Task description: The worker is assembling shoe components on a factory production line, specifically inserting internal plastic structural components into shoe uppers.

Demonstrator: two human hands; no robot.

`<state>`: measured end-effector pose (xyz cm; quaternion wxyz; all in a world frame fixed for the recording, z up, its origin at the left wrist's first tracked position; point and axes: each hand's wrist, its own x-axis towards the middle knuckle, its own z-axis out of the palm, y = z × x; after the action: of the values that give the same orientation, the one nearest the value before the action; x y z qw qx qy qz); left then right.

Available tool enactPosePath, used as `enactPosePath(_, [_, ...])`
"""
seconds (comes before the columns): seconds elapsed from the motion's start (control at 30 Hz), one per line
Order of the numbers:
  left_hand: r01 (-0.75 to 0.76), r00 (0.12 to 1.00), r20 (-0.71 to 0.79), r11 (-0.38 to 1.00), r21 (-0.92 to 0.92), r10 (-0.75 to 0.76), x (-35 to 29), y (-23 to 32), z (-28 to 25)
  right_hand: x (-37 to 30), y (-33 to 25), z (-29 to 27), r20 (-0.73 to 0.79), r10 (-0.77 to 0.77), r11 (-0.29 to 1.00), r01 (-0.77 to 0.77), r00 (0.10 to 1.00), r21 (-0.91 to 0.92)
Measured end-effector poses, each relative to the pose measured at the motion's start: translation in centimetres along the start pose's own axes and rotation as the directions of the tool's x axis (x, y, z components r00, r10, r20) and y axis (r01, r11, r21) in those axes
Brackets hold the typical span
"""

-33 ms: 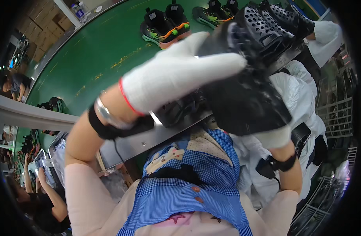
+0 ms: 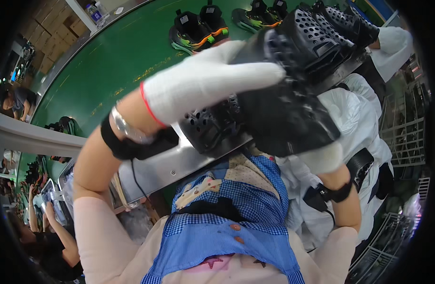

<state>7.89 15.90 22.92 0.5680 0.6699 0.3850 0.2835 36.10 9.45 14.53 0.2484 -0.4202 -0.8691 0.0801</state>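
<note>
Both my hands wear white gloves. A black shoe (image 2: 284,109), blurred by motion, is held between them above the table edge. My left hand (image 2: 208,80) is closed on its upper left side, thumb laid across it and the other fingers hidden behind. My right hand (image 2: 321,158) grips its lower end, with its fingers mostly hidden. Below my left hand a black perforated shoe (image 2: 205,130) stands on the metal edge (image 2: 167,165). More black perforated shoes (image 2: 317,35) stand just beyond the held one.
Black sneakers with orange and green soles (image 2: 198,31) stand on the green table (image 2: 108,71). White cloth or sheeting (image 2: 364,102) hangs at the right, beside a wire rack (image 2: 402,128). A co-worker's white sleeve (image 2: 393,47) reaches in at far right. Another person (image 2: 51,236) works at lower left.
Both my hands and the held shoe have shifted a little left, the right hand also slightly up. More of the perforated shoe below my left hand now shows.
</note>
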Motion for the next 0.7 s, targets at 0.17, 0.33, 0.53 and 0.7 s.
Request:
enactPosePath(0.17, [0.189, 0.977, -0.014, 0.829, 0.526, -0.213, 1.8, -1.2, -4.2, 5.4, -0.5, 5.6, 0.282, 0.518, 0.4, -0.52, 0.808, 0.755])
enactPosePath(0.33, [0.29, 0.951, -0.11, 0.705, 0.647, -0.289, 2.5, -3.8, -4.7, 6.7, 0.2, 6.9, 0.095, 0.476, 0.817, -0.48, 0.874, 0.319])
enactPosePath(0.53, [0.122, 0.923, -0.359, 0.781, 0.613, 0.138, -2.7, -6.8, -5.8, 6.4, -2.2, 5.6, -0.014, 0.368, 0.855, -0.333, 0.93, 0.398])
enactPosePath(0.7, [0.253, 0.815, -0.575, 0.937, 0.242, -0.072, -7.6, -14.9, -5.8, 7.4, -3.0, 4.8, -0.028, 0.228, 0.888, -0.196, 0.973, 0.415])
